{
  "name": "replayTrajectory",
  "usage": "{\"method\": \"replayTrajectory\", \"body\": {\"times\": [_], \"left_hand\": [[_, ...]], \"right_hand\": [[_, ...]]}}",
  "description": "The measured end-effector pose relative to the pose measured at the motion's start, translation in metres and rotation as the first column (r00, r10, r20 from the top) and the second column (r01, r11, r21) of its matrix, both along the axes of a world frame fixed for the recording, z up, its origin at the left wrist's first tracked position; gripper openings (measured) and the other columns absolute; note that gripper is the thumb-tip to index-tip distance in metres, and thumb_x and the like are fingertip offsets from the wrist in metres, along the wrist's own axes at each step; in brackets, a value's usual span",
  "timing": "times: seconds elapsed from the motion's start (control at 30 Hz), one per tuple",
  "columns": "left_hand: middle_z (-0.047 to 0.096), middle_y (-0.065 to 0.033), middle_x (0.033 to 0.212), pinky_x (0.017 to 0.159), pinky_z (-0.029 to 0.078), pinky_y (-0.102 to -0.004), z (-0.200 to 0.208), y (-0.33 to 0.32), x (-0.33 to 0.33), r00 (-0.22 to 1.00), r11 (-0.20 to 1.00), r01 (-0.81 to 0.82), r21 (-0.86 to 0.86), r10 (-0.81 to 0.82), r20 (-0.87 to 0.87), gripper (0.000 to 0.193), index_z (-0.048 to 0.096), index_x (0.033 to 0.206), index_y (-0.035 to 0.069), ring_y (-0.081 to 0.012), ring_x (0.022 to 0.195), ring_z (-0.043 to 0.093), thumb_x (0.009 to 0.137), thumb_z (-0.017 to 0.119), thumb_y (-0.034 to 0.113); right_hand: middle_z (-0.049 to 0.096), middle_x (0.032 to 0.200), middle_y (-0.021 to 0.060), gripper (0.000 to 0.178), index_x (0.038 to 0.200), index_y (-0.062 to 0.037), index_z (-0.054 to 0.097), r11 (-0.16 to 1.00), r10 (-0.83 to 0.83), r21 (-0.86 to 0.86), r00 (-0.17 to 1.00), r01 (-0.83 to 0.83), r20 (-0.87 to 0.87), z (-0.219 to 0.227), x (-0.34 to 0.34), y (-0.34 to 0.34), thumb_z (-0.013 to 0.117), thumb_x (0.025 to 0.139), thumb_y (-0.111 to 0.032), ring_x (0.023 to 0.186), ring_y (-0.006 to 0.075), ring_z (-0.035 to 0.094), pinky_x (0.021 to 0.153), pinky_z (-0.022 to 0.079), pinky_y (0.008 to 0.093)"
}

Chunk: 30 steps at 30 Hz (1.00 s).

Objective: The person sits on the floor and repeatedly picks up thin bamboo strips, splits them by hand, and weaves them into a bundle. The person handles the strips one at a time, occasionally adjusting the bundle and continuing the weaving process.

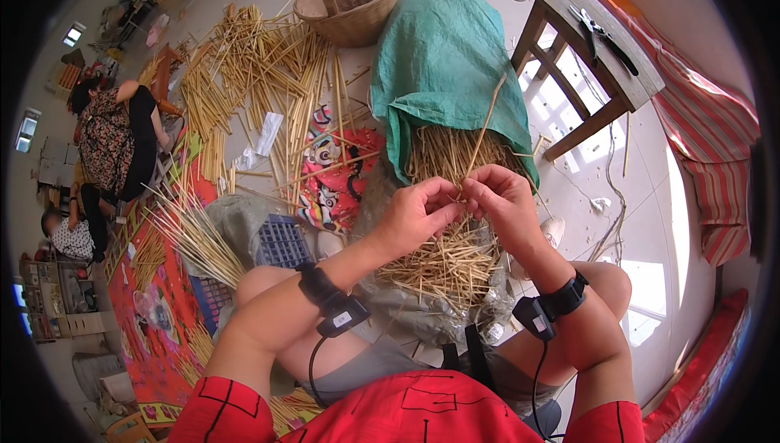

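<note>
My left hand (424, 206) and my right hand (501, 202) meet at the middle of the view, thumbs and fingertips pinched together. Between them is a thin straw stalk (486, 130), its long end rising up and to the right. The stalk's lower end is hidden by my fingers. Below my hands lies a heap of short cut straw pieces (443, 268) on clear plastic sheeting. Just beyond them, a bundle of straw (455, 155) sticks out of a green woven sack (447, 45).
A wicker basket (349, 25) stands behind the sack. At right, pliers (601, 37) rest on a wooden stool (569, 17). Loose stalks (252, 77) cover the floor at left, near a blue plastic crate (283, 240). Two other people (114, 138) sit at far left.
</note>
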State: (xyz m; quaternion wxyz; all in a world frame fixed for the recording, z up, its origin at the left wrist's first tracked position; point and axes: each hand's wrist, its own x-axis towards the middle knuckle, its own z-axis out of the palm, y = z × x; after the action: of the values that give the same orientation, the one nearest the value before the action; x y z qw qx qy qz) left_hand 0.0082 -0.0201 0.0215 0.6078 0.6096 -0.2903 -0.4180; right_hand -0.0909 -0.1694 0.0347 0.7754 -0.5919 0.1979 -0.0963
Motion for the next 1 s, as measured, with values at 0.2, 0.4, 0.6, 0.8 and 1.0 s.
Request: {"method": "replayTrajectory", "body": {"times": [0.2,0.4,0.6,0.8,1.0], "left_hand": [[0.063,-0.0026,0.074,0.047,0.039,-0.0185,-0.004,-0.002,-0.001,0.991,1.0,-0.025,0.005,0.024,0.131,0.01,0.056,0.09,0.001,-0.0032,0.054,0.05,0.092,0.059,0.01],[0.062,0.0,0.069,0.046,0.036,-0.0188,-0.002,-0.002,-0.003,0.964,0.998,-0.059,0.033,0.048,0.261,0.013,0.057,0.085,0.003,-0.0015,0.052,0.048,0.091,0.062,0.012],[0.063,0.0004,0.069,0.047,0.037,-0.0186,-0.002,-0.004,-0.003,0.938,0.996,-0.082,0.019,0.071,0.341,0.014,0.057,0.083,0.002,-0.0006,0.055,0.049,0.09,0.063,0.012],[0.064,0.0001,0.07,0.047,0.037,-0.0185,0.002,-0.003,-0.004,0.946,0.997,-0.066,0.049,0.047,0.322,0.011,0.059,0.084,0.001,-0.0003,0.055,0.049,0.09,0.063,0.01],[0.065,-0.0004,0.072,0.046,0.038,-0.0185,0.004,-0.003,0.0,0.962,1.0,0.007,0.009,-0.009,0.274,0.009,0.061,0.089,0.0,-0.0012,0.053,0.049,0.091,0.061,0.009]], "right_hand": [[0.062,0.072,-0.0008,0.01,0.086,0.0005,0.063,0.997,-0.006,-0.076,1.0,0.007,0.013,0.002,-0.002,0.002,0.064,0.086,-0.01,0.063,0.0028,0.053,0.055,0.041,0.0184],[0.062,0.07,-0.0007,0.009,0.083,0.0012,0.063,0.99,-0.033,-0.135,0.999,0.027,-0.042,-0.002,-0.003,0.003,0.064,0.084,-0.008,0.063,0.0029,0.054,0.055,0.042,0.0188],[0.062,0.07,-0.0004,0.006,0.081,0.0014,0.063,0.989,-0.043,-0.145,0.998,0.037,-0.039,-0.002,-0.005,0.004,0.062,0.081,-0.005,0.063,0.0031,0.055,0.055,0.042,0.0185],[0.062,0.07,-0.0001,0.005,0.08,0.0008,0.062,0.988,-0.057,-0.142,0.998,0.055,-0.01,-0.004,-0.004,0.005,0.061,0.081,-0.004,0.062,0.0033,0.054,0.055,0.042,0.0182],[0.061,0.072,0.0002,0.006,0.081,-0.0011,0.063,0.996,-0.042,0.081,0.999,0.045,-0.028,-0.008,-0.005,0.004,0.061,0.083,-0.007,0.056,0.0038,0.049,0.051,0.039,0.0184]]}}
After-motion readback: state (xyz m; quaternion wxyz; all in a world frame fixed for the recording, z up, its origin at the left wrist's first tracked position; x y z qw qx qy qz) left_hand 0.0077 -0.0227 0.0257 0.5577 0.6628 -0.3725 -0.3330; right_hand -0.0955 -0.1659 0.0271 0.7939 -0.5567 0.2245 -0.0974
